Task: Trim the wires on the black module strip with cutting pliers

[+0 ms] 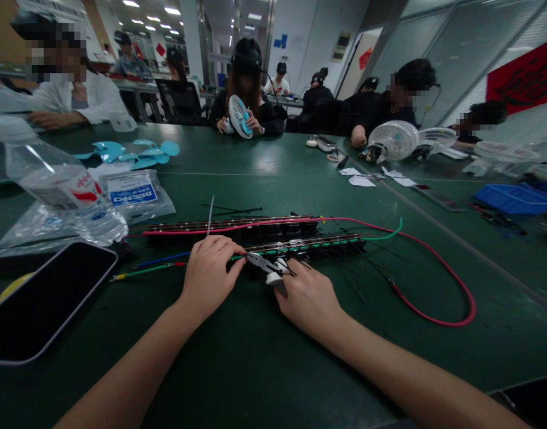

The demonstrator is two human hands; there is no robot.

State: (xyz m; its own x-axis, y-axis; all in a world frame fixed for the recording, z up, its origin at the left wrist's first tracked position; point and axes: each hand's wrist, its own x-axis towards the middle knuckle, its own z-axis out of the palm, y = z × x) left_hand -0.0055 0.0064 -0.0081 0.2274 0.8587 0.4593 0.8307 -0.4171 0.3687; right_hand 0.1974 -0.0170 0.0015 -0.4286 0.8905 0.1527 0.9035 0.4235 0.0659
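My right hand (311, 292) is closed round the white handles of a pair of pliers (261, 262). Their grey jaws point left, close to the fingertips of my left hand (211, 265). Those fingers are pinched together at the near edge of a long black strip (331, 241) with metal rails; what they hold is hidden. A green wire (387, 238) runs along this strip. Behind it lies a second black strip (295, 225), a red cable (273, 221) along its top. A pale cable tie (211, 211) sticks up behind my left hand.
Left of my hands are a phone (50, 301), a water bottle (65, 185) and plastic bags (142, 193). The red cable loops to the right. Light blue fan blades (142, 154) lie farther back. Across the table, a person holds a small fan (241, 117); a blue tray (517, 198) stands right.
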